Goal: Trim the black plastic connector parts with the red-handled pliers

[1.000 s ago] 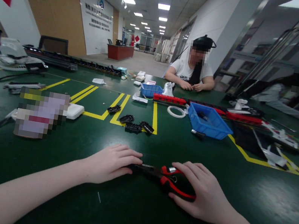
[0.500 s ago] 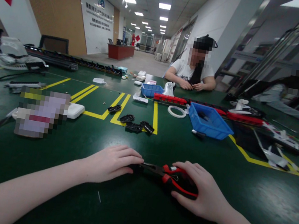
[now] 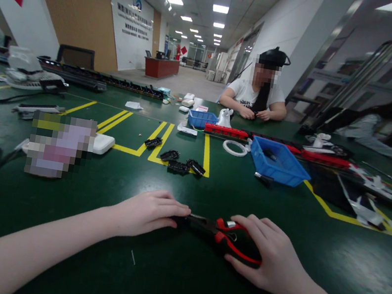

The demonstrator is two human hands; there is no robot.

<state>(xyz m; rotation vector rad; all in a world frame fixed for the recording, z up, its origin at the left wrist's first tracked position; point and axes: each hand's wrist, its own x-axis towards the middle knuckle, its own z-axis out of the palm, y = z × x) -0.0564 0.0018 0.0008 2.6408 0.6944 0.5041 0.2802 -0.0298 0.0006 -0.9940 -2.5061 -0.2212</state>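
Red and black needle-nose pliers [image 3: 221, 232] lie across the middle of the view, their handles spread and jaws pointing left. My right hand [image 3: 268, 252] is wrapped round the handles. At the jaw tips, my left hand [image 3: 153, 212] is closed, its fingers pinching a small dark piece that is mostly hidden beneath them. Whether the jaws grip that piece cannot be made out. Farther up the table several black plastic parts [image 3: 178, 167] lie in a loose group. A thin pale sliver [image 3: 133, 257] rests on the table below my left hand.
A blue bin [image 3: 278, 168] with dark items stands at right, a black-handled tool [image 3: 263, 179] before it. Nearby are a white ring [image 3: 235, 148], a smaller blue bin [image 3: 202, 119] and red strips [image 3: 226, 132]. A white case [image 3: 101, 144] is at left. Another person [image 3: 255, 94] sits opposite.
The whole view has shifted slightly to the right. Both hands and the pliers keep nearly the same pose, with the pliers still in my right hand.
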